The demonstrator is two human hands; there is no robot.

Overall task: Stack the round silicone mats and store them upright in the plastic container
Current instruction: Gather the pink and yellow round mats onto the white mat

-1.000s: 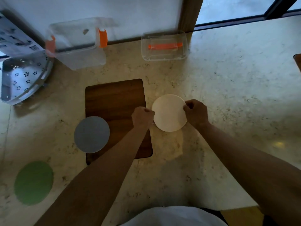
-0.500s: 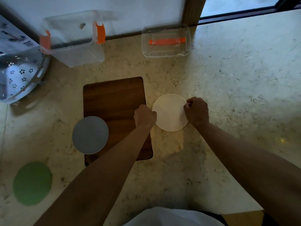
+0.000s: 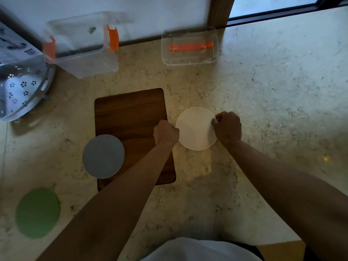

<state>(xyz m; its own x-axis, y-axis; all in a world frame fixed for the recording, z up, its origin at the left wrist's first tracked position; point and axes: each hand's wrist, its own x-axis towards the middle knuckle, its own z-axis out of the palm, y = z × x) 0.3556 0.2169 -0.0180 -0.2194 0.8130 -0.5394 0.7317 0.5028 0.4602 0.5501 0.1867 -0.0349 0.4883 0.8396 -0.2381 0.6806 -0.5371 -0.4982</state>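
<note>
A white round mat (image 3: 195, 129) lies flat on the marble counter, right of the wooden board. My left hand (image 3: 165, 132) pinches its left edge and my right hand (image 3: 227, 127) pinches its right edge, both with fingers curled. A grey round mat (image 3: 103, 156) rests half on the board's near left corner. A green round mat (image 3: 37, 212) lies on the counter at the near left. The clear plastic container (image 3: 82, 51) with orange clips stands open at the back left.
A dark wooden cutting board (image 3: 130, 119) lies in the middle. The container's clear lid (image 3: 190, 48) with an orange handle lies at the back centre. A perforated metal colander (image 3: 20, 87) sits at the far left. A wall and window frame run behind.
Both hands stay on the white mat's edges. The view has shifted slightly, so everything sits a little differently in frame.
</note>
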